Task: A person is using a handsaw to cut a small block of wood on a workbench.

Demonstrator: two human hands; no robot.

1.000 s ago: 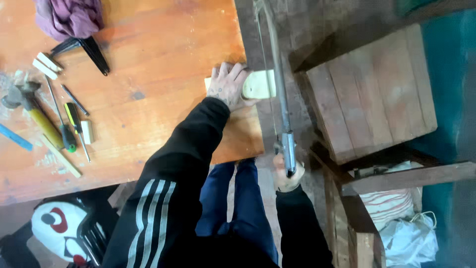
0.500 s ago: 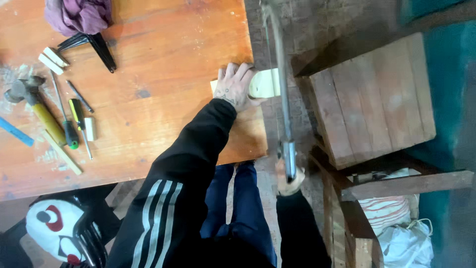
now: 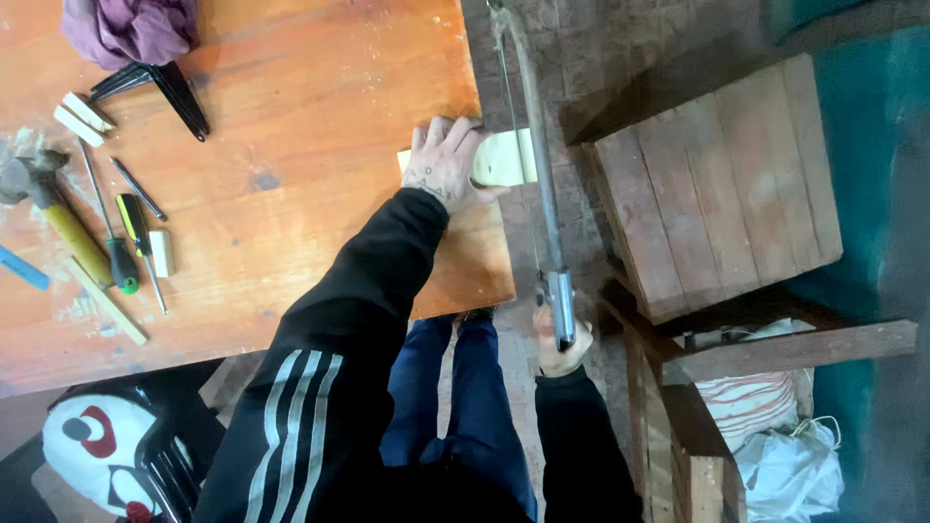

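My left hand (image 3: 444, 165) lies flat on a pale wooden block (image 3: 506, 158) that overhangs the right edge of the orange wooden table (image 3: 291, 194). My right hand (image 3: 560, 347) grips the handle of a metal-framed hacksaw (image 3: 533, 165). The saw runs from near my body away across the overhanging end of the block. Its thin blade sits on the left side of the frame, at the block. Black sleeves with white stripes cover both arms.
On the table's left lie a hammer (image 3: 53, 215), screwdrivers (image 3: 131, 240), small wood pieces (image 3: 82, 116), black pliers-like tools (image 3: 160, 87) and a purple cloth (image 3: 131, 27). A wooden crate-like stool (image 3: 722, 184) stands right of the saw. White bags (image 3: 775, 436) sit below it.
The saw has slid slightly along its length and my right hand shifted with it. My left hand stays on the block. The view moved a little.
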